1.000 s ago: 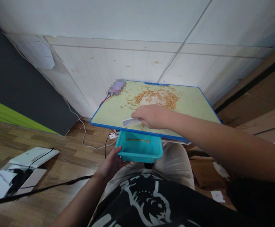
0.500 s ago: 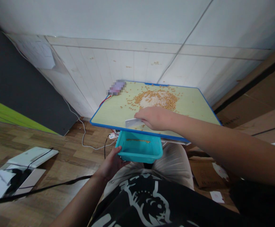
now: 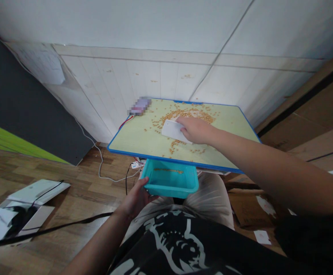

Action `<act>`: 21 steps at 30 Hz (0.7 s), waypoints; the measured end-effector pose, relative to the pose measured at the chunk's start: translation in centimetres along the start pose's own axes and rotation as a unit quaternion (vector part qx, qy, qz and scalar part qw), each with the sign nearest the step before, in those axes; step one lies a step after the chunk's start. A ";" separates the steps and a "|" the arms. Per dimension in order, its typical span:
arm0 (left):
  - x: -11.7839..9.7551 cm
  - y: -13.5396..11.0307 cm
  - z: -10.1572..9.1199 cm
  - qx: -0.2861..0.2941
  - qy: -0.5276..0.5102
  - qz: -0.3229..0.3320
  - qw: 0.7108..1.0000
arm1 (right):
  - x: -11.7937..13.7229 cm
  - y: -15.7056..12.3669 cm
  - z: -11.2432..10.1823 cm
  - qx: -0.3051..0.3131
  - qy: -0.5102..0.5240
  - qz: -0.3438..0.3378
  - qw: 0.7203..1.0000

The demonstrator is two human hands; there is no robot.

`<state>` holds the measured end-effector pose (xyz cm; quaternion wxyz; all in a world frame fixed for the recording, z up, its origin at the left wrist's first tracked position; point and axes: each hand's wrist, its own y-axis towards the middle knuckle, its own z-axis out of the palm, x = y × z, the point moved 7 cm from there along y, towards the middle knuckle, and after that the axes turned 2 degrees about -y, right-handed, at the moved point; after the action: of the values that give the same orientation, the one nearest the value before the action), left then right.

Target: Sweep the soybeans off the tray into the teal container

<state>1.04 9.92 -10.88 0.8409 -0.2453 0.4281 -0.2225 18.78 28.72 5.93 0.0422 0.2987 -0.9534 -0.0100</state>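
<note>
White scraper [image 3: 171,130], gripped by right hand [image 3: 196,130], moved inward from the board's edge [image 3: 155,156] (left hand [image 3: 137,195] grips tub [image 3: 170,190]).

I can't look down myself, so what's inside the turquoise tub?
A thin row of yellowish beans shows toward the far side of the turquoise tub. The table overlaps part of its far rim, hiding anything directly beneath.

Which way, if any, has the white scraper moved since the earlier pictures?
Yes, the white scraper moved back, away from the table's near edge, and slightly right.
</note>
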 end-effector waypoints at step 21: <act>-0.1 0.1 0.1 0.013 -0.013 -0.005 1.000 | -2.3 3.1 1.7 0.115 0.102 0.014 0.988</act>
<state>1.07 10.07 -10.84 0.8483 -0.2392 0.4128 -0.2295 18.71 32.59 4.21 0.1051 0.2880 -0.9428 0.1310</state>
